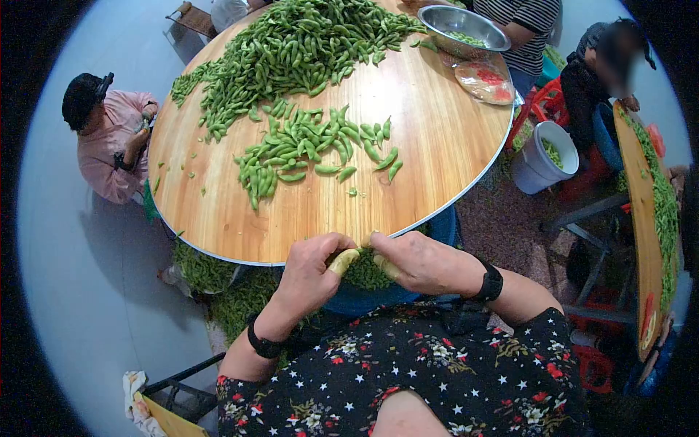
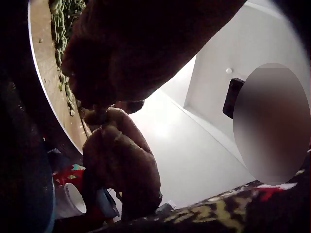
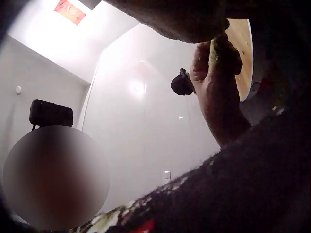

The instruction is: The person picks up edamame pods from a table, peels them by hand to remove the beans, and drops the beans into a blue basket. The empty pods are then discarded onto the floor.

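Both hands meet just over the table's near edge in the head view, fingers curled and fingertips close together. Between the fingertips of my left hand [image 1: 309, 269] and right hand [image 1: 429, 266] is a small green soybean pod [image 1: 359, 250], mostly hidden by the fingers. Yellow coverings show on the thumbs. Beyond the hands, a small group of green soybean pods [image 1: 298, 146] lies loose on the round wooden table [image 1: 218, 226]. In the right wrist view my left hand [image 3: 218, 92] has its thumb raised against its curled fingers; the left wrist view is dark around the hands.
A big heap of pods [image 1: 291, 51] covers the table's far side. At the far right stand a metal bowl [image 1: 462, 33] and a white bucket [image 1: 542, 160]. Below the near edge are a blue tub [image 1: 371, 298] and shelled green husks [image 1: 251, 309]. Several people sit around.
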Demonstrator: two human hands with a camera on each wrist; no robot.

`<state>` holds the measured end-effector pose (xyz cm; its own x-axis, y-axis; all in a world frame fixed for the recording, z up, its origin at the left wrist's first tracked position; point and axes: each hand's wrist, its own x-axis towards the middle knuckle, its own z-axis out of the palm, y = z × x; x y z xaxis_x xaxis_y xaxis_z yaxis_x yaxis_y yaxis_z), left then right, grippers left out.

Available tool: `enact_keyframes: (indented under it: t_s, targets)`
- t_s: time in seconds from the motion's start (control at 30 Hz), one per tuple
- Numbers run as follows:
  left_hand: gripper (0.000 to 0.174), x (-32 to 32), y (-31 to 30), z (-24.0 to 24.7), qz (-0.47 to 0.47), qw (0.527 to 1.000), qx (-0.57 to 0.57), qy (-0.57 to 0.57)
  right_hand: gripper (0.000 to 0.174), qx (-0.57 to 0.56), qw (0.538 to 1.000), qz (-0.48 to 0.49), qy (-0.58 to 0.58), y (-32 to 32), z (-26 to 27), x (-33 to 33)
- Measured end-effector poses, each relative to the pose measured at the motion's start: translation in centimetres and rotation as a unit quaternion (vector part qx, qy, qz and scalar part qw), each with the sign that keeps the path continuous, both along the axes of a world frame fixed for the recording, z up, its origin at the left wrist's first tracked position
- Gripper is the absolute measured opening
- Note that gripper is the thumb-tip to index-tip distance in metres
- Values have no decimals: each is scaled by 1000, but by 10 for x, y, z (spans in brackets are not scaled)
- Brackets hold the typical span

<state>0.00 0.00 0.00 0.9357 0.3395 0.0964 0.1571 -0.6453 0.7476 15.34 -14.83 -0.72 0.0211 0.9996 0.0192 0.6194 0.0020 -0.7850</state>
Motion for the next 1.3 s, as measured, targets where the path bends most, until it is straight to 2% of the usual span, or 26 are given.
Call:
enact_keyframes:
  t_s: [0.1,0.2,0.3,0.33,0.37,0.4,0.43,0.5,0.57,0.6,0.63,0.67,0.7,0.77,0.8,0.87,0.9,1.03,1.1,1.13,1.17,1.23,1.3]
  targets:
    - [11,0,-5,-4,7,999,-36,-4,22,-23,1000,-3,-2,-4,1,2]
    - [10,-5,-2,1,-28,999,-30,-7,19,-22,1000,-1,-8,-2,5,0]
    - [10,-9,1,4,-77,995,-39,-51,14,43,998,34,20,2,6,7]
    - [11,-12,1,4,-95,992,-75,-47,15,-90,971,58,212,4,11,12]
    - [12,-13,1,4,-112,987,-110,-44,16,-217,891,81,391,4,13,16]
    - [12,-12,2,5,-112,987,-110,-44,20,-262,817,85,507,4,2,18]
    - [15,-12,1,6,-123,987,-87,-51,20,-262,817,83,508,4,-7,20]
    - [17,-11,0,4,-134,987,-66,-58,20,-287,751,101,586,6,-16,22]
    - [18,-10,-3,2,-121,987,14,-107,21,-276,741,103,603,5,-20,18]
    - [18,-9,-4,0,-120,987,13,-107,21,-249,755,67,603,4,-20,12]
    - [18,-9,-6,-3,-94,986,60,-126,21,-221,768,32,600,5,-21,7]
    - [18,-7,-7,-5,-68,981,107,-144,19,-191,791,15,581,5,-21,2]
    - [18,-6,-9,-8,-67,981,108,-144,19,-191,791,16,581,5,-19,-2]
    - [17,-2,-13,-14,-5,960,217,-175,17,-87,881,-88,457,6,-15,-9]
    - [17,0,-18,-15,-5,960,218,-176,15,-35,911,-124,392,7,-18,-12]
    - [17,1,-27,-17,11,932,311,-187,15,-19,916,-147,374,8,-19,-15]
    - [17,0,-28,-17,12,931,312,-188,15,-3,918,-172,357,8,-20,-16]
    - [17,-6,-30,-13,-27,930,334,-154,10,4,946,-118,301,10,-32,-9]
    - [17,-18,-30,-5,-37,935,326,-131,9,42,987,-74,135,11,-25,-11]
    - [13,-27,-26,3,-38,944,328,-23,12,27,997,-32,64,11,-25,-9]
    - [10,-38,-19,10,-38,941,326,85,12,28,997,-32,65,9,-25,-7]
    - [11,-61,3,21,-41,901,334,274,17,-21,999,9,-43,4,-24,-1]
    - [11,-53,13,32,-24,908,323,267,21,-1,999,-4,-42,2,-26,0]
